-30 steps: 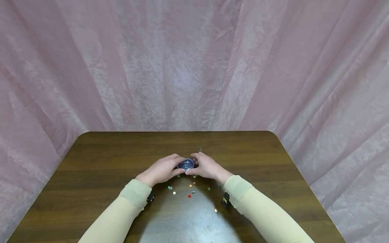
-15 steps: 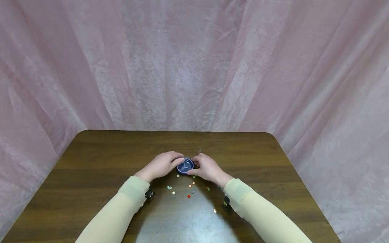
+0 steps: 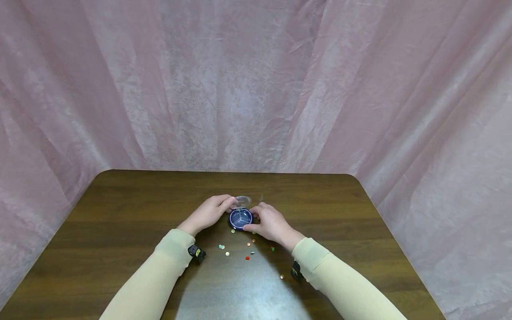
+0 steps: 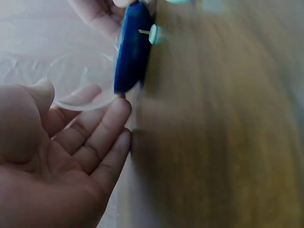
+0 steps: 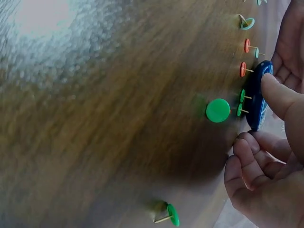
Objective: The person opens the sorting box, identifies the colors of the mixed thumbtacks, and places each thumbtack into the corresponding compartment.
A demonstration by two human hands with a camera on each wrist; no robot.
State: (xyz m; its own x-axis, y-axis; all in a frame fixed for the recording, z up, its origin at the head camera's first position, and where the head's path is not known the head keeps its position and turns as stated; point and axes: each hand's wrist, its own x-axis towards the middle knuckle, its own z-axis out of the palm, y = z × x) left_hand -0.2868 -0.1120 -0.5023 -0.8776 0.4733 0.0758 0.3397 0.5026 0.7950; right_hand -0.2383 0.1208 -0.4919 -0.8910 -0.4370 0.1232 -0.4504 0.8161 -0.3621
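A small round blue case [image 3: 241, 219] with a Y-shaped divider sits near the middle of the table, its hinged clear lid [image 3: 243, 201] raised at the back. My right hand [image 3: 274, 224] grips the case from the right, thumb at the near rim and fingers at the far side. At the lid's left edge, my left hand [image 3: 210, 213] pinches it between thumb and fingers. In the left wrist view the lid [image 4: 80, 78] overlaps those fingers, next to the blue case [image 4: 130, 52]. No contents show inside the compartments.
Several thumbtacks lie scattered in front of the case, among them a red one [image 3: 247, 258] and a pale one [image 3: 227, 254]. The right wrist view shows a green thumbtack [image 5: 218, 110] close by. A pink curtain [image 3: 224, 89] hangs behind the wooden table [image 3: 120, 266].
The clear lid has swung up and back from over the case. My left hand has moved back and slightly left with it; my right hand keeps its hold on the case.
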